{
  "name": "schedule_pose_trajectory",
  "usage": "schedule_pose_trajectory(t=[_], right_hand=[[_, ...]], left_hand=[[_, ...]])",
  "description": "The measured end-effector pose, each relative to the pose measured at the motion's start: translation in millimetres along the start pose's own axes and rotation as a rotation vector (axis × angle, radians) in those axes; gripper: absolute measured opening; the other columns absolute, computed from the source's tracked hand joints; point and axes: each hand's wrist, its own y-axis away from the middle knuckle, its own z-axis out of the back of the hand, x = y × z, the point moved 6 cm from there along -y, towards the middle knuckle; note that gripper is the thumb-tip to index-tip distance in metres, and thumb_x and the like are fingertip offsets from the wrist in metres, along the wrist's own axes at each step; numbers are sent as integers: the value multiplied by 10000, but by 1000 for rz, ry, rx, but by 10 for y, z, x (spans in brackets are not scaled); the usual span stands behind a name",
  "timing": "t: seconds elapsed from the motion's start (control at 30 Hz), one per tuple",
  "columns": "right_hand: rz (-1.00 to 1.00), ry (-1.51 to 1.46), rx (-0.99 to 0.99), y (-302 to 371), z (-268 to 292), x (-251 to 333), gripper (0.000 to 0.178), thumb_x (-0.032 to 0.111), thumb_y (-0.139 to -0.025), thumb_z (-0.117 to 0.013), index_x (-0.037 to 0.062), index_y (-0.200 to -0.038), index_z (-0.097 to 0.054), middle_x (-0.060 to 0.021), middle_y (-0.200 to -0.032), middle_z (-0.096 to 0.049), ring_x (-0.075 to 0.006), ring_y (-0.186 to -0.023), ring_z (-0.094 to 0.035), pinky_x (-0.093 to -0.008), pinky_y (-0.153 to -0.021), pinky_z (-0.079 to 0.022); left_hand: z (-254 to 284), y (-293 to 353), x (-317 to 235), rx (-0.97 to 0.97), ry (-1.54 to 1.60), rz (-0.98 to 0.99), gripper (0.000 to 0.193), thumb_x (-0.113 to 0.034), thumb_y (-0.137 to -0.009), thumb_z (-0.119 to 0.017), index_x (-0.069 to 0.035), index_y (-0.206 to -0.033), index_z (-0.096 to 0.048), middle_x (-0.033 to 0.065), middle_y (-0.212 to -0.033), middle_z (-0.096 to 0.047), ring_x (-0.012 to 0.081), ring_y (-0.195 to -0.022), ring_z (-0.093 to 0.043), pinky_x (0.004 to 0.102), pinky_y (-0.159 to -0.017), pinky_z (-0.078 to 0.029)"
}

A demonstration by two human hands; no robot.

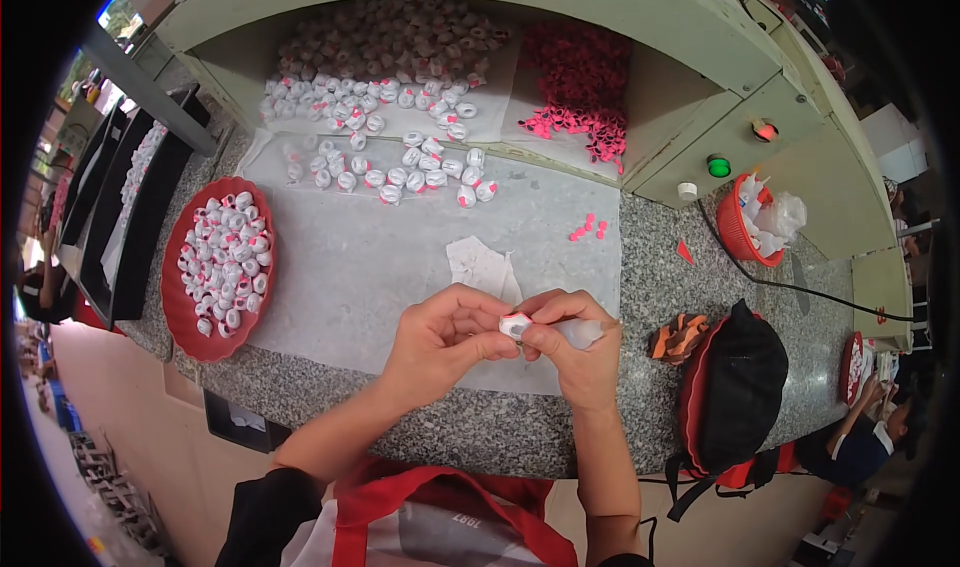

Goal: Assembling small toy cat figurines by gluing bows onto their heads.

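My left hand (438, 342) pinches a small rounded white piece with pink on it (514, 324) between thumb and fingertips. Right up against it, the fingertips of my right hand (582, 367) touch the piece's other side. A translucent white squeeze bottle (582, 333) is tucked in my right hand, its narrow tip pointing right. Beneath my hands lies a white paper sheet (360, 267), with a torn paper scrap (480, 264) just beyond the fingers. Similar white-and-pink pieces (400, 177) spread across its far side, and several tiny pink bits (588, 229) sit to the right.
A red dish (172, 287) full of such pieces stands at left. More pieces (390, 42) and a pink pile (575, 77) fill the shelf. To the right are a red basket (735, 232), a cable (800, 289), an orange-black cloth (680, 337) and a black bag (742, 392). Another person (860, 442) sits far right.
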Motion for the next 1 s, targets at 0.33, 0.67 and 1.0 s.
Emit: schedule_pose_trajectory(t=[0.33, 0.67, 1.0], right_hand=[[-161, -15, -66, -28, -27, -265, 108, 63, -773, -619, -10, -828, -562, -92, -782, -601, -91, -593, -542, -202, -491, -429], [-144, 156, -17, 19, -264, -301, 97, 65, -761, -604, 1, -803, -544, -72, -727, -584, -82, -544, -516, -205, -443, -395], [-206, 347, -136, 16, -119, -218, 137, 73, -741, -637, 2, -822, -552, -34, -653, -554, -70, -507, -504, -190, -426, -386]], left_hand=[[105, -36, 67, -95, -48, 52, 194, 11, -784, -576, 29, -973, -534, 126, -840, -618, 156, -703, -613, 240, -603, -505], [875, 501, -588, -506, -771, -298, 206, 21, -760, -581, 2, -965, -588, 34, -807, -616, 78, -714, -577, 215, -613, -467], [1174, -334, -454, -450, -1665, -599, 319, -25, -685, -611, -62, -1000, -577, 96, -962, -529, 218, -839, -552, 339, -601, -481]])
